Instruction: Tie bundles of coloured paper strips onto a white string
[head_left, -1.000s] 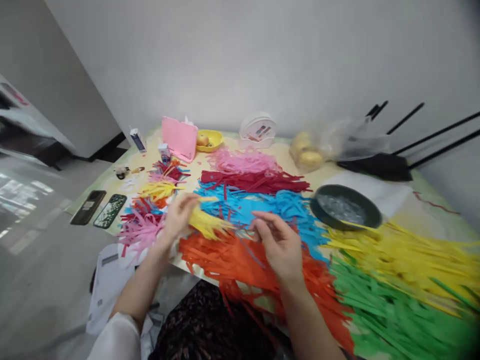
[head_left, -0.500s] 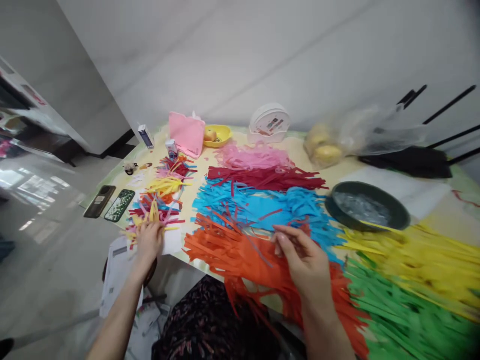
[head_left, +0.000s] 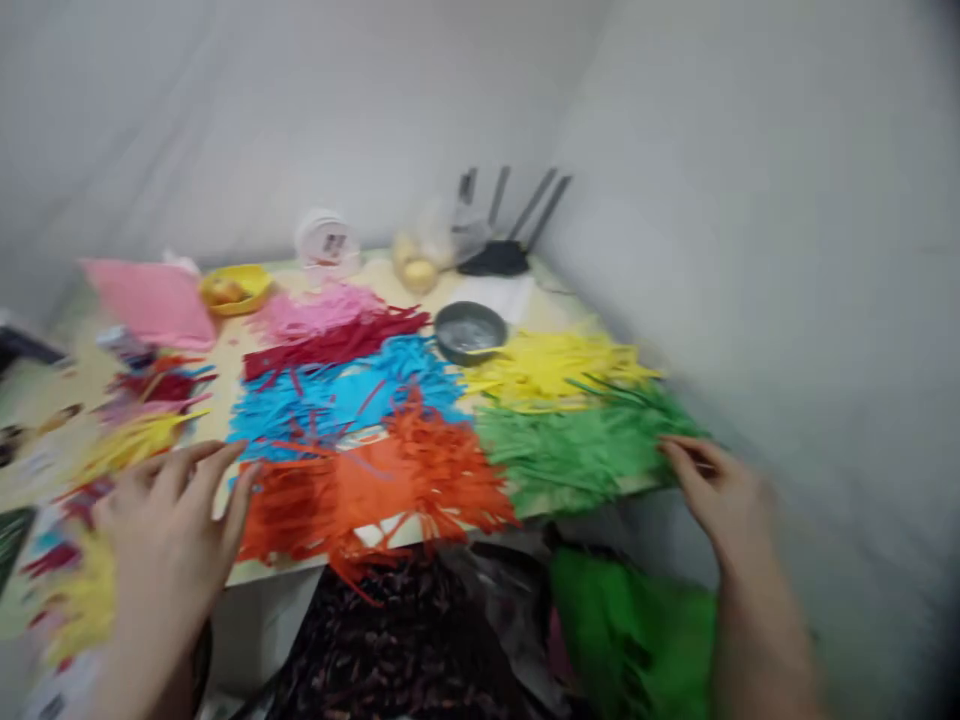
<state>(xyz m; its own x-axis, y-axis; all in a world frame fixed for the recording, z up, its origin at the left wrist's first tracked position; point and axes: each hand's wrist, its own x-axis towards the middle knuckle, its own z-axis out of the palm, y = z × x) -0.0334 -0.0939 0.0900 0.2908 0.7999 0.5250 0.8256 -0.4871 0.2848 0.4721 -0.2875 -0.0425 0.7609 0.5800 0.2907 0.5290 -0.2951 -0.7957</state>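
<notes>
**Reaching right to the green strips**

Swinging to the right, the view now takes in the whole spread of cut paper. The right hand has left the orange strips and is now at the right edge of the green strips, fingertips touching them. Blur hides whether its grip has closed on any. The left hand no longer holds the yellow bunch. It lies open and released, fingers spread, just left of the orange strips and beside the small mixed bundles. So the work has moved from the left-hand bundles and the orange pile to the green pile on the right.

The tabletop is pale and nearly covered. Blue strips lie beyond the orange, with dark red strips and pink strips farther back. Yellow strips lie beyond the green, and a dark bowl sits just beyond them. Along the far edge stand a yellow bowl, a pink pouch, a white round tub and a clear bag. Plain grey walls meet in a corner behind. More green material lies below the near edge.
</notes>
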